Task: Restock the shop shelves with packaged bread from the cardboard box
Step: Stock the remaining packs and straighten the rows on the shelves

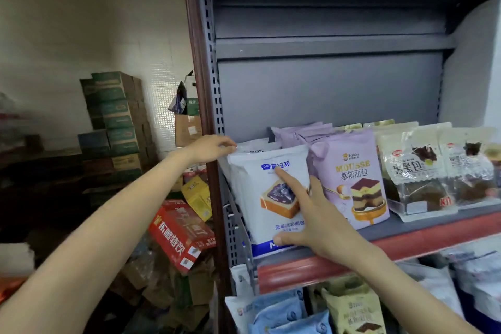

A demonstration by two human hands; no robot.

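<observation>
A white packet of blueberry bread (260,179) stands upright at the left end of the grey shelf (423,228), with more white packets behind it. My left hand (210,148) pinches its top left corner. My right hand (306,214) lies flat against its front, fingers straight, thumb at the bottom edge. Purple mousse bread packets (352,171) stand just right of it. The cardboard box is not in view.
Clear packets of dark bread (423,171) fill the shelf's right part. The shelf above is bare. Blue and yellow packets (282,312) sit on the shelf below. Left of the red upright post (202,89), stacked cartons (116,116) and a red box (180,233) crowd the floor.
</observation>
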